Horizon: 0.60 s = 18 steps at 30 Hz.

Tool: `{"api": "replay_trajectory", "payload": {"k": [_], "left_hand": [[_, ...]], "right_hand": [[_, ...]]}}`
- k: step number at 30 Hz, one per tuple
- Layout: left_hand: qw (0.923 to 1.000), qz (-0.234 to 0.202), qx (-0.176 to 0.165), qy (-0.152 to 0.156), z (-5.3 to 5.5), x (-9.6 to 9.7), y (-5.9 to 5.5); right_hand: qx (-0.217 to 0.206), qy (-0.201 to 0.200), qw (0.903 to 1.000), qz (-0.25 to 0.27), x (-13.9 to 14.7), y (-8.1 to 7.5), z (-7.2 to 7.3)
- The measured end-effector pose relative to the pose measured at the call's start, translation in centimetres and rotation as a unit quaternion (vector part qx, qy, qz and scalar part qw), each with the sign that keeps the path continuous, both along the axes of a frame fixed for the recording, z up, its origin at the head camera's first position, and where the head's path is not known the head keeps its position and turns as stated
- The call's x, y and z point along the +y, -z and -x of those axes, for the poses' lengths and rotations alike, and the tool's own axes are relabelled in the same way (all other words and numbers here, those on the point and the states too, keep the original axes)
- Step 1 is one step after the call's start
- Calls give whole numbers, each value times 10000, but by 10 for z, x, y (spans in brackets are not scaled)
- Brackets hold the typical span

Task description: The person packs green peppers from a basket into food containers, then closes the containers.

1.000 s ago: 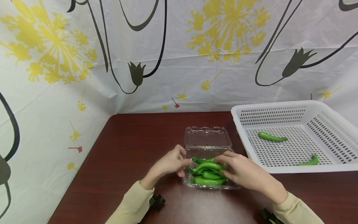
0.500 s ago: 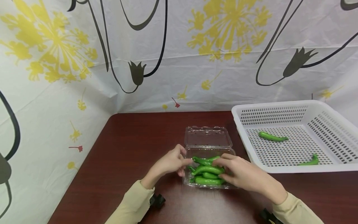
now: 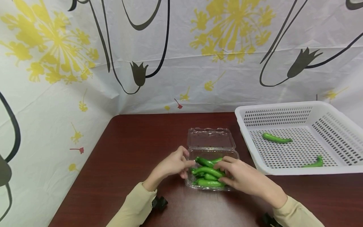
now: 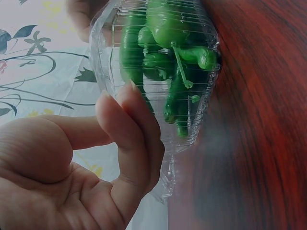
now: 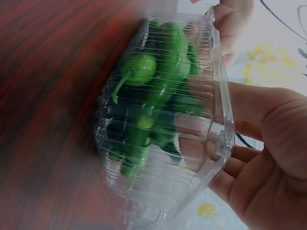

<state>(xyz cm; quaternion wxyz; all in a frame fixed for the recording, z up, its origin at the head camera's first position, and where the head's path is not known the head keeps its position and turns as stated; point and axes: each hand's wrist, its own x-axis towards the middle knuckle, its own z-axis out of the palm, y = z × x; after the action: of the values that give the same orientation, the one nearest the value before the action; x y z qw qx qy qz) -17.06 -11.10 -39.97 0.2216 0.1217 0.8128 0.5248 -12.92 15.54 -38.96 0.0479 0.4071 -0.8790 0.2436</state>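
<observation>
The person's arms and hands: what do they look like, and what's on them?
There are plain beige cloth sleeves, with a small black blocky device near each cuff. The left hand and right hand wear no gloves.

Glossy red-brown wood-grain table (image 3: 136, 138); creased white sheet (image 3: 181, 44), yellow-and-grey floral print (image 3: 232, 19).

Clear box (image 3: 208, 154), white basket (image 3: 300, 148) on reddish table (image 3: 153, 135)
</observation>
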Motion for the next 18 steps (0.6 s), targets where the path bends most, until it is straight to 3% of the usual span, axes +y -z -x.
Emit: {"api": "replay_trajectory", "payload": {"k": [18], "left_hand": [[10000, -11, -47, -14, 0, 0, 1]], "right_hand": [[-263, 407, 9978, -459, 6, -8, -1]]}}
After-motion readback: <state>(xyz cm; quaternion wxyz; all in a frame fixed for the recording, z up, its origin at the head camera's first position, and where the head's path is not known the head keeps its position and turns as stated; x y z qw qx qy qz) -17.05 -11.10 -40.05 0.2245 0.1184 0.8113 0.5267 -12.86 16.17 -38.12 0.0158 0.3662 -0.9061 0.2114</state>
